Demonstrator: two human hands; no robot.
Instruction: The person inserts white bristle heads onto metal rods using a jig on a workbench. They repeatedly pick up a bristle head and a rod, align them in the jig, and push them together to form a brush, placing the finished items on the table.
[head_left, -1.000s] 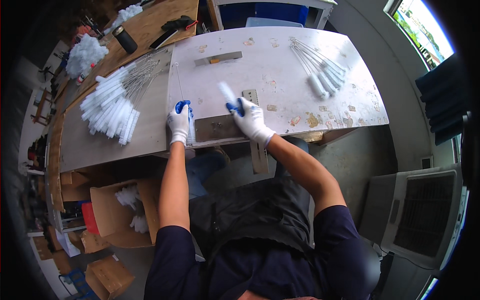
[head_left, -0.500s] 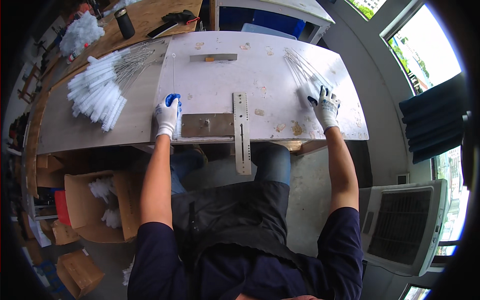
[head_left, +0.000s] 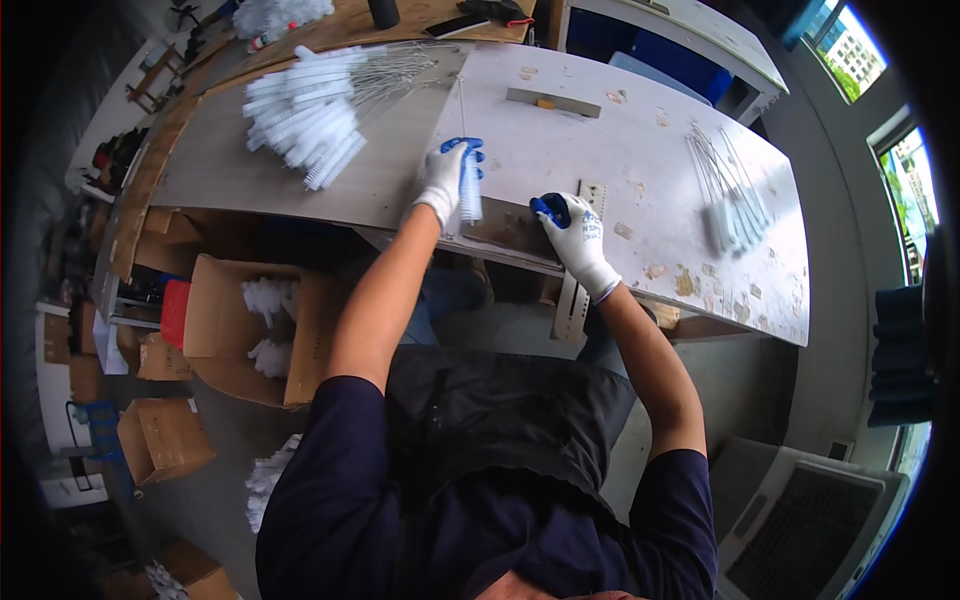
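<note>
White bristles show below the gloved left hand (head_left: 447, 178), which is closed around a brush (head_left: 471, 203) at the table's near edge, its thin wire stem pointing to twelve o'clock. From that brush, a flat metal plate (head_left: 497, 224) lies just beside it towards four o'clock. Between three and four, the gloved right hand (head_left: 577, 232) is over a slotted metal strip (head_left: 572, 308) that juts past the table edge; its fingers are curled, but I cannot tell whether they grip anything. Well apart, at three o'clock, lies a small fan of brushes (head_left: 738, 222); at ten, a large brush pile (head_left: 305, 118). Between one and two sits a metal bar (head_left: 580, 107); at eight, below the table (head_left: 650, 150), an open cardboard box (head_left: 222, 345) holds white pieces.
</note>
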